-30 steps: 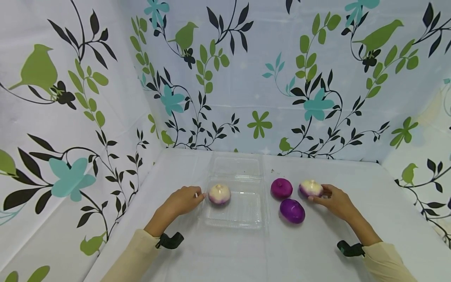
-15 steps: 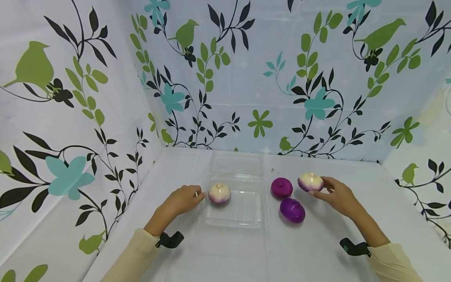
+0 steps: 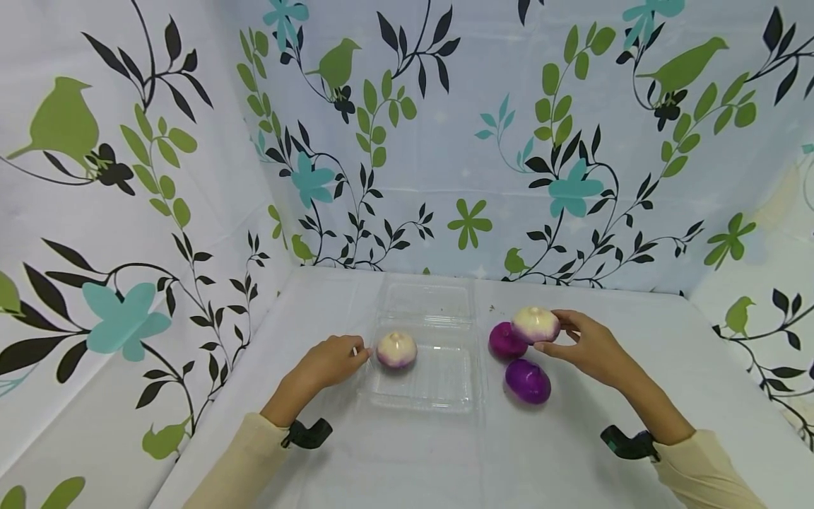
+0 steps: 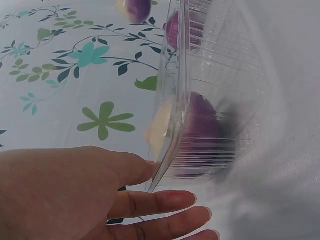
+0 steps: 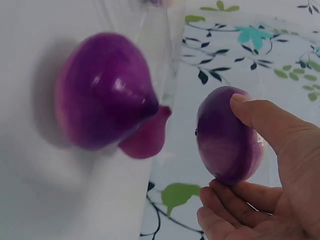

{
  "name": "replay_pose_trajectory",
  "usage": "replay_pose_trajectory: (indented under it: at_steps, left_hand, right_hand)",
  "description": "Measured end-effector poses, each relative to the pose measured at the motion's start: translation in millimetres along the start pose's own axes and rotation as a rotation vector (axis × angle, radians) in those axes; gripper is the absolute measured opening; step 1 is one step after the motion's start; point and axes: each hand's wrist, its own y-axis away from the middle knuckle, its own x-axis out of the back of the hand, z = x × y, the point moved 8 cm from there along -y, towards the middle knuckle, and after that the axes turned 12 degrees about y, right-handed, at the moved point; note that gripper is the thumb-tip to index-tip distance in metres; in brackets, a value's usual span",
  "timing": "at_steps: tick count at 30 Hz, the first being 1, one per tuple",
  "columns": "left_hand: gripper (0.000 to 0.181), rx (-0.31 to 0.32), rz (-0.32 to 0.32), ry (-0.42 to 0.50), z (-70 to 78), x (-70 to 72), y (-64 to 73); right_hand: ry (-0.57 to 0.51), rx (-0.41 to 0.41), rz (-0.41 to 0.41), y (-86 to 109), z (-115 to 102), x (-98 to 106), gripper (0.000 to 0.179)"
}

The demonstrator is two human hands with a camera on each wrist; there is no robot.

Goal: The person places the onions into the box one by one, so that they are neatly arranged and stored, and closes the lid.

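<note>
My right hand (image 3: 590, 348) holds a white-and-purple onion (image 3: 535, 325) between thumb and fingers, raised over the table. In the right wrist view, the thumb presses one side of this onion (image 5: 225, 135) and the fingertips support the other. My left hand (image 3: 332, 362) pinches the left rim of a clear plastic clamshell container (image 3: 439, 406), thumb and index finger on either side of the rim's corner in the left wrist view. Inside the container, at its left, sits another white-and-purple onion (image 3: 396, 350). A magenta onion (image 3: 506, 342), partly hidden by the held one, and a purple onion (image 3: 528, 382) lie right of the container.
The container's lid (image 3: 429, 300) lies opened back, away from me. A white cover (image 3: 572, 452) spreads over the table. Patterned cloth (image 3: 407, 141) with birds and leaves hangs behind and at both sides. Small dark specks (image 3: 492, 308) lie near the lid.
My right hand has lifted the white-and-purple onion off the table and moved it left, in front of the magenta onion. The left hand stays at the container's rim.
</note>
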Motion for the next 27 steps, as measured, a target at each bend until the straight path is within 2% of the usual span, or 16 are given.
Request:
replay_pose_trajectory:
  at_steps: [14, 18, 27]
  left_hand:
    - [0.023, -0.001, 0.002, 0.007, -0.1, 0.3, 1.6]
    - [0.023, 0.001, 0.005, 0.005, 0.6, 1.3, 1.8]
    - [0.023, 0.010, -0.006, 0.010, 4.1, 2.8, 3.5]
  right_hand:
    - [-0.021, 0.115, -0.046, -14.4, -58.9, -15.4, 0.081]
    - [-0.008, 0.112, -0.074, -19.2, -71.9, -23.4, 0.082]
    - [0.039, 0.165, -0.102, -30.8, -95.4, -46.2, 0.077]
